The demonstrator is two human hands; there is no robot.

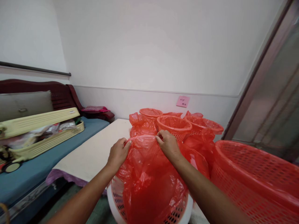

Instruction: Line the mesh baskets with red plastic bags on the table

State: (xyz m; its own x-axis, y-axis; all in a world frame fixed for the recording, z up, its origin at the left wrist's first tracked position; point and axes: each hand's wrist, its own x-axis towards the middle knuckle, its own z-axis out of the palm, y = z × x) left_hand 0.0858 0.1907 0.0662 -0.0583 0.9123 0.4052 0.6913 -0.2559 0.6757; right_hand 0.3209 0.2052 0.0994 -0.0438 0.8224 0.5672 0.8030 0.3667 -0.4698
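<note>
A thin red plastic bag (149, 177) hangs into a red mesh basket with a white rim (116, 202) right below me. My left hand (118, 153) pinches the bag's upper edge on the left. My right hand (168, 143) pinches the same edge on the right, and the film is stretched between the two hands. The basket's inside is mostly hidden by the bag.
Several small red baskets (174, 124), some lined with red bags, stand behind on a cream table (93, 152). A large red basket (254, 180) fills the lower right. A blue bench (35, 168) with an open yellow case (44, 130) sits left. A glass door (275, 102) is right.
</note>
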